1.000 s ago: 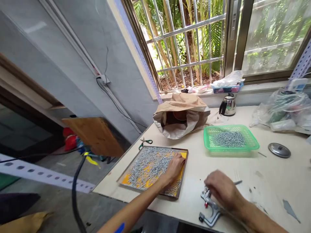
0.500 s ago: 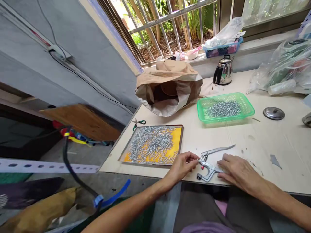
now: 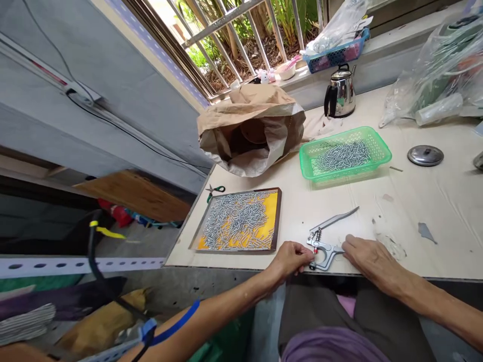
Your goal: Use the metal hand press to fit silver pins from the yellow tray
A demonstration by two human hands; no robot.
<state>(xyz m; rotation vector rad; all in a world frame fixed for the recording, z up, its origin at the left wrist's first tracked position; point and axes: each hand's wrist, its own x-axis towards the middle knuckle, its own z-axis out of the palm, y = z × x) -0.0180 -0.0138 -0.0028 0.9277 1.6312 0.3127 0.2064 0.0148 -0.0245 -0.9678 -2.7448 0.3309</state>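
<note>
Near the table's front edge lies a silver hand press tool (image 3: 327,251) with a long lever raised at an angle, a spring and a small red part. My left hand (image 3: 292,259) is at the tool's lower jaw, thumb and fingertips pressed together; what they pinch is too small to make out. My right hand (image 3: 364,255) has its fingers closed round the end of the tool's grey handle. To the left, a shallow tray (image 3: 277,221) with a yellow bottom holds many small silver pieces. A green basket (image 3: 307,171) behind the tool holds similar silver pieces.
Small green-handled scissors (image 3: 216,190) lie behind the tray. An open brown paper bag (image 3: 249,125) stands at the back left. Further back are a metal kettle (image 3: 341,93), a round lid (image 3: 425,155) and clear plastic bags (image 3: 433,85). A grey scrap (image 3: 426,232) lies at the right.
My left hand has moved down from the tool's upper part to its lower jaw. The tool's lever now tilts up more steeply. The camera view has shifted slightly.
</note>
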